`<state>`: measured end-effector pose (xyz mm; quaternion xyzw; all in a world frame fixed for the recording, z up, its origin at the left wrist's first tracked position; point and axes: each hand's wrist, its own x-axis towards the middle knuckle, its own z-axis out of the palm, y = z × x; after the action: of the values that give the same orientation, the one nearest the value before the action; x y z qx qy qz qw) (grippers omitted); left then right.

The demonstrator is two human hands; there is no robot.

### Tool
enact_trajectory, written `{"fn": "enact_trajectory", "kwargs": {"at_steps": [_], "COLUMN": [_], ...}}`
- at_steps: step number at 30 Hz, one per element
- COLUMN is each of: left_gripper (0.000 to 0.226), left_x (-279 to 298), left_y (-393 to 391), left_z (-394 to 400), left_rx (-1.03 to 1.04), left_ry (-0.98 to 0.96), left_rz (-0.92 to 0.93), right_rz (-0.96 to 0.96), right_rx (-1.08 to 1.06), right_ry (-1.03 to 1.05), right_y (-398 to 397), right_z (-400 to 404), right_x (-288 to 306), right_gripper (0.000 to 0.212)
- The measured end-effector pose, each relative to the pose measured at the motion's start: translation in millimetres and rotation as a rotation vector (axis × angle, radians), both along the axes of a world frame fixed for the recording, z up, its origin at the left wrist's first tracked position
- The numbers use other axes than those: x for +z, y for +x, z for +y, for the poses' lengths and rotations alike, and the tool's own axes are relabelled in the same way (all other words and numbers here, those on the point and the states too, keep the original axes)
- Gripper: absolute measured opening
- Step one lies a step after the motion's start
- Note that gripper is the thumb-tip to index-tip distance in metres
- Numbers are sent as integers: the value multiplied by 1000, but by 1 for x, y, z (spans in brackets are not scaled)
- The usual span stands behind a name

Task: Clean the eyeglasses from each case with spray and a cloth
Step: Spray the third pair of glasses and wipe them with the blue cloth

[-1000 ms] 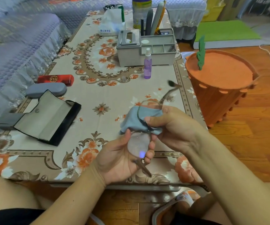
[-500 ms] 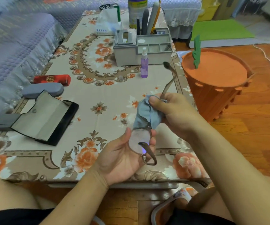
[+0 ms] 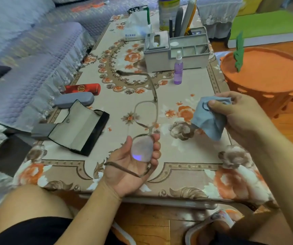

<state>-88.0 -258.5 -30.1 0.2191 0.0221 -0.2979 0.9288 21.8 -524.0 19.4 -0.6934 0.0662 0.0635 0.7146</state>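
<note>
Living room floor setup: quilted lavender sofa (image 3: 27, 55) on your left, wood floor underneath, and a low table (image 3: 191, 175) under a floral cloth that looks slick and a bit busy. That pattern is your main risk. The eyeglasses (image 3: 146, 131) have a near-clear frame with thin dark temple arms, so if they slip they'll half vanish against the flowers, and hitting the floor would mean scratched lenses.

Your left hand (image 3: 133, 161) holds them only by the lower lens, thumb on one edge and fingertips on the other, with the rest of the frame sticking up unsupported. I'd guess a hard wipe could twist the bridge or pop them loose. Bare fingertips on the rim may also smear it again.

Your right hand (image 3: 237, 114) pinches the soft bunched blue cloth (image 3: 207, 119), well apart from the lenses.

The flat folding case (image 3: 76, 128) lies open; the rounded grey case (image 3: 74, 101) and glossy red case (image 3: 82, 88) are closed. The slim purple spray bottle (image 3: 178, 71) looks tippy.
</note>
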Motion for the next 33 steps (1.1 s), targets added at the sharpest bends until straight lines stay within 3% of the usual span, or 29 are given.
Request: {"fn": "enact_trajectory", "kwargs": {"at_steps": [7,12,20,22,26,28,30,33], "left_gripper": [53,50,52,60,107,119,103,64], "left_x": [-1,0,12,13,12,12,15,20], "left_y": [5,6,8,6,5,6,7,5], "left_z": [-9,-5,9,9,6,7,7,8], "left_rx": [67,139,199,196,196,205,216,260], "left_ry": [60,53,198,193,188,195,213,319], "left_rz": [-18,-12,-137,-159,-213,-226,-271,-291], "right_rz": [23,153,413,464,497,500,476,420], "right_rx": [50,183,686,776,881,879,780,464], "right_ry": [-63,132,368,459,577,563,451,313], "right_y": [-6,-9,-24,-30,-39,-40,-37,-26], "right_z": [6,4,14,25,44,45,41,33], "right_x": [4,7,7,4,-1,0,0,-1], "right_gripper": [15,20,46,46,45,41,37,41]}}
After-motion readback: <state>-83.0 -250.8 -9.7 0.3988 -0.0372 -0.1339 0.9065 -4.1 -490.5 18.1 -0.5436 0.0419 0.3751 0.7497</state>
